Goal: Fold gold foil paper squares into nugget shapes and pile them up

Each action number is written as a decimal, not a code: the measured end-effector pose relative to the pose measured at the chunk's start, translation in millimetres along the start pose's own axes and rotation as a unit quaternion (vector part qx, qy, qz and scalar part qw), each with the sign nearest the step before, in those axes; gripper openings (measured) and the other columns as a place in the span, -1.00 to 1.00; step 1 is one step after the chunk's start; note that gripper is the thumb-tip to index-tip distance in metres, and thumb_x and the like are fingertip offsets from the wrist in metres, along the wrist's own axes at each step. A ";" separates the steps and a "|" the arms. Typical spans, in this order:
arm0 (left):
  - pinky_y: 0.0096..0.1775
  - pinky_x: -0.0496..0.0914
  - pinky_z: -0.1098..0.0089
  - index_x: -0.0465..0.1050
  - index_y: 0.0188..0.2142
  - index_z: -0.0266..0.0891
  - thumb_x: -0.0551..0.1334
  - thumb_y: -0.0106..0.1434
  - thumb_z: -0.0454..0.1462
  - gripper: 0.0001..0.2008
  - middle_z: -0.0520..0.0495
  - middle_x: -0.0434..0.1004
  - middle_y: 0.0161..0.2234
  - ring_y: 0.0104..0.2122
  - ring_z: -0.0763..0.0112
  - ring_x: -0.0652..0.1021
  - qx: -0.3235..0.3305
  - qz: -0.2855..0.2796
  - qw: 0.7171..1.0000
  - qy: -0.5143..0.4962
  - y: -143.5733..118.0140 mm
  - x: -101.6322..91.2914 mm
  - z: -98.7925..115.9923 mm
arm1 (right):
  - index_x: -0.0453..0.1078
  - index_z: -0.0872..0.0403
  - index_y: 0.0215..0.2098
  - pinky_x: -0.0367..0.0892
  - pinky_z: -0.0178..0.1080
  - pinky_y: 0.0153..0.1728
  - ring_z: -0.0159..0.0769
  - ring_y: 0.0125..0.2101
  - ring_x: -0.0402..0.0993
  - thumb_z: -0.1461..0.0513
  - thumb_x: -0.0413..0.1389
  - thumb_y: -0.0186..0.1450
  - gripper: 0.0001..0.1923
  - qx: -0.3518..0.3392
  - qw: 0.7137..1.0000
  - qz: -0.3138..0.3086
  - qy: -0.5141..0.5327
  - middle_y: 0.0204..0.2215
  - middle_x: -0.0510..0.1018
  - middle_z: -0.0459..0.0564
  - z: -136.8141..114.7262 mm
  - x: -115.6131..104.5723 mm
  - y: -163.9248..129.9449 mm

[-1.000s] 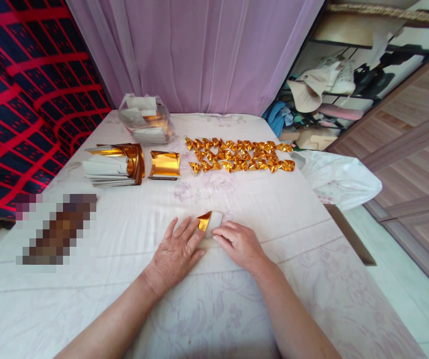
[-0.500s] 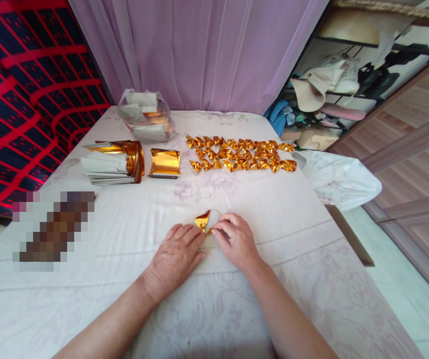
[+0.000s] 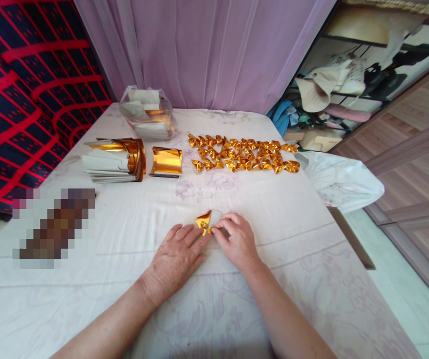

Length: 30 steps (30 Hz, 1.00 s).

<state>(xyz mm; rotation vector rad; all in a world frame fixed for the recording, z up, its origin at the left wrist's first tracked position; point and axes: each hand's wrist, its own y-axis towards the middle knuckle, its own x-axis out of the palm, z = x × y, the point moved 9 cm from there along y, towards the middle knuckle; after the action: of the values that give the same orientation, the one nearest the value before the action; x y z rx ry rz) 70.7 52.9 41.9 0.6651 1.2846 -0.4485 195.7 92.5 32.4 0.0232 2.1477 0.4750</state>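
A partly folded sheet of gold foil paper lies on the cloth between my hands, its gold side showing at the left and its pale back at the right. My left hand rests flat with fingers stretched out, the fingertips touching the paper's near edge. With thumb and forefinger, my right hand pinches the paper's near right corner. Farther off are rows of folded gold foil pieces, a small stack of gold foil paper and a larger curved stack of sheets.
A clear plastic bag of more sheets stands at the back left of the cloth-covered table. A blurred-out object lies at the left. Beyond the right edge hangs a white plastic bag, near a shelf with hats.
The left fingers have shifted slightly to the right along the paper's near edge, baring a little more gold. My right hand still pinches the corner. The whole view has shifted slightly.
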 end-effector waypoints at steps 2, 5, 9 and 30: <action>0.14 0.19 0.08 0.31 0.16 -0.15 0.16 0.35 -0.17 -0.60 -0.11 0.47 0.07 0.08 0.16 0.41 -0.005 -0.010 1.000 0.003 -0.2 2.2 -0.6 | 0.46 0.03 -0.42 0.27 -0.21 -0.18 -0.27 -0.28 0.41 0.25 0.17 0.24 -0.93 0.001 1.000 0.000 -0.005 -0.34 0.48 -0.05 -0.2 0.0 0.5; 0.15 0.18 0.08 0.35 0.14 -0.16 0.17 0.35 -0.15 -0.61 -0.09 0.48 0.07 0.09 0.16 0.40 -0.007 -0.006 1.000 0.005 -0.5 2.9 -0.9 | 0.46 0.03 -0.43 0.27 -0.22 -0.19 -0.27 -0.28 0.41 0.25 0.18 0.24 -0.92 0.002 1.000 0.000 -0.013 -0.35 0.48 -0.05 -0.6 -0.1 1.0; 0.14 0.18 0.10 0.39 0.10 -0.15 0.19 0.33 -0.13 -0.63 -0.05 0.49 0.05 0.07 0.17 0.41 -0.011 0.003 1.000 0.000 -0.2 2.4 -1.6 | 0.45 0.02 -0.44 0.27 -0.22 -0.20 -0.28 -0.28 0.41 0.24 0.18 0.24 -0.91 0.004 1.000 -0.002 -0.015 -0.35 0.48 -0.06 -0.7 0.5 1.3; 0.15 0.17 0.08 0.33 0.15 -0.13 0.19 0.32 -0.11 -0.58 -0.06 0.48 0.05 0.06 0.18 0.41 -0.031 -0.005 0.999 0.005 2.2 3.3 0.3 | 0.44 0.02 -0.46 0.25 -0.22 -0.19 -0.27 -0.28 0.41 0.26 0.19 0.21 -0.92 0.013 1.000 -0.008 -0.013 -0.36 0.48 -0.06 0.3 1.9 2.8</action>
<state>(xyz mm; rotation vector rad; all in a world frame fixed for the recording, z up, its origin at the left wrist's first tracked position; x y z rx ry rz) 73.2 54.5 39.2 0.6091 1.3069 -0.4133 194.3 95.5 31.8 0.0260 2.1269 0.4355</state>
